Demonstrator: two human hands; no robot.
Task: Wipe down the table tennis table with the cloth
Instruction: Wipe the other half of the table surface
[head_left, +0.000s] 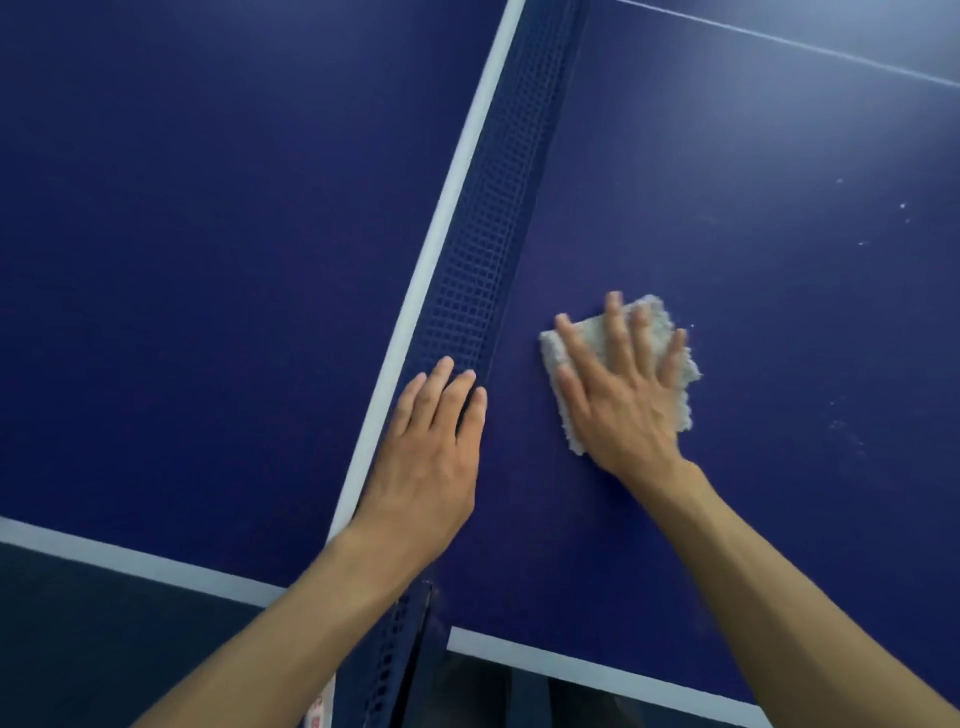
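Note:
A blue table tennis table (753, 218) fills the view, split by a dark blue net (498, 223) with a white top band. My right hand (618, 395) presses flat, fingers spread, on a folded white fluffy cloth (654, 317) lying on the right half just beside the net. My left hand (431, 452) rests with straight fingers on the net's near end, over the white band. The cloth's middle is hidden under my right hand.
White specks (852, 431) dot the right half beyond the cloth. A white edge line (156, 561) marks the near side of the table, with dark floor below it. A thin white centre line (810, 49) crosses the far right.

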